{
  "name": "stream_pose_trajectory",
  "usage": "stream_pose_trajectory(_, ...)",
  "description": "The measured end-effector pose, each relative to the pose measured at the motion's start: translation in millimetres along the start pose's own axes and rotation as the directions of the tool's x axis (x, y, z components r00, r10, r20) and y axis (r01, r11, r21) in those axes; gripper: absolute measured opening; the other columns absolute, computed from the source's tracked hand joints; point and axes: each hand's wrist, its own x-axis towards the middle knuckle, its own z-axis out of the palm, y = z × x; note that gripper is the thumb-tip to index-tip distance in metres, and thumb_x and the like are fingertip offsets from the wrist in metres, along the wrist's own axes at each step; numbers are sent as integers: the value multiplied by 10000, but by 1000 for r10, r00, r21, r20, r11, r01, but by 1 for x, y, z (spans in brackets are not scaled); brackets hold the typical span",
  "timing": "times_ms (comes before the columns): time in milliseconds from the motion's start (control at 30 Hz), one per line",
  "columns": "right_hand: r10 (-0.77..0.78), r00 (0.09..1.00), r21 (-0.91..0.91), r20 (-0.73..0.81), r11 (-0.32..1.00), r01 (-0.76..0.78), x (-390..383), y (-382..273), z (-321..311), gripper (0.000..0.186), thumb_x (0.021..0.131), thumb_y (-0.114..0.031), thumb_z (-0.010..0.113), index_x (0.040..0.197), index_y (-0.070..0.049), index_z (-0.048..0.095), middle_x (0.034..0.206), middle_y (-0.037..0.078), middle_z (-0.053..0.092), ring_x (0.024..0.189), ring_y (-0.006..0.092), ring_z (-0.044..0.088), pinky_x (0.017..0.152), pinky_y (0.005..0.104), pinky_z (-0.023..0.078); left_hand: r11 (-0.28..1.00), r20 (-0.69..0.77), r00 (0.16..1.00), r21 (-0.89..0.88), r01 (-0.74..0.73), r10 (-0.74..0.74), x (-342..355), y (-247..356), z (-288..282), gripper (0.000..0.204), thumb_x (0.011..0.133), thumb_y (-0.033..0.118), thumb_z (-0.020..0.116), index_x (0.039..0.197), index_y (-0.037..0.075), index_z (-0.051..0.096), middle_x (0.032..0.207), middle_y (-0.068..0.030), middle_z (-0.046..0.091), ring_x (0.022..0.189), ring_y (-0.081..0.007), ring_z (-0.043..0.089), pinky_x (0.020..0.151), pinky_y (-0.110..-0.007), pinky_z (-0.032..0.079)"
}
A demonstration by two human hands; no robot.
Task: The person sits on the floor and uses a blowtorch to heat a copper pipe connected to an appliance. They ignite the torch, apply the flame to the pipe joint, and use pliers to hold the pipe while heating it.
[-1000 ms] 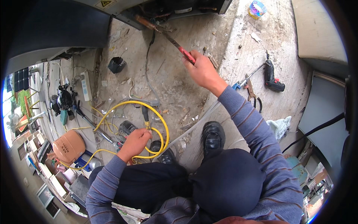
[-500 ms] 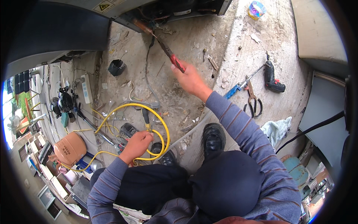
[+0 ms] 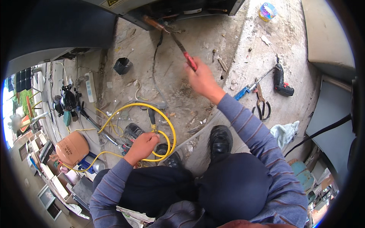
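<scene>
right hand [image 3: 205, 80] shifted rightward, holding pliers [image 3: 189, 59], left hand [image 3: 142, 147] beside yellow hose [image 3: 174, 131]

Signs and lettering:
Yellow triangular warning sign [image 3: 111, 3] on grey appliance [image 3: 131, 6]; dark lettering [image 3: 68, 148] on tan cylinder [image 3: 80, 142]; white label [image 3: 192, 11] inside appliance, illegible.

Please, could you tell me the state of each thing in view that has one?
Right hand: closed on the red-handled pliers.
Red-handled pliers: held; jaw opening unclear.
Left hand: fingers bent together; grasp unclear.
Yellow hose: looped.
Cordless drill: lying down.
Dark-handled pliers: lying, handles spread.
Cloth: crumpled.
Power strip: sockets exposed; whether powered, unclear.
</scene>
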Motion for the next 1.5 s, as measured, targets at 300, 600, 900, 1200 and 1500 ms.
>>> stream_pose_trajectory(300,-59,961,-240,271,962,127,22,-23,-74,457,1020,-362,603,1324,-21,597,1048,279,706,1017,465,666,874,479,527,1000,-13,1000,-7,-11,11,-6,-5,-2,327,948,220,495,927,-21,714,868,-153,710,871,-249,689,829,-348,516)
stream_pose_trajectory(600,-17,904,-324,428,930,171,38,-38,-112,453,1050,-357,590,1345,-12,600,945,221,691,878,329,660,817,420,526,1000,-10,1000,-22,4,-5,-11,-4,-3,331,968,224,511,934,-34,714,904,-142,724,910,-231,688,859,-340,515)
stream_pose_trajectory(900,72,867,-440,493,880,177,45,-65,-132,433,1046,-394,578,1209,3,633,876,221,687,844,374,678,783,449,515,1000,-8,1000,-20,-15,15,-10,-18,2,341,995,249,537,930,-37,710,901,-140,715,894,-224,677,849,-338,512)
stream_pose_trajectory(1200,187,847,-502,497,859,104,49,-95,-129,450,1051,-420,565,1053,25,635,777,196,652,753,352,643,730,461,490,1000,-6,1000,-13,-3,2,-10,-16,3,345,997,256,536,932,-36,709,893,-145,714,879,-227,674,841,-343,512)
stream_pose_trajectory(1500,78,884,-531,460,822,204,48,-96,-123,438,1042,-405,575,1077,26,650,871,248,692,869,434,675,796,485,515,1000,-3,1000,-17,-8,8,-10,-22,3,346,1000,255,535,931,-37,707,886,-135,709,871,-218,668,838,-337,509)
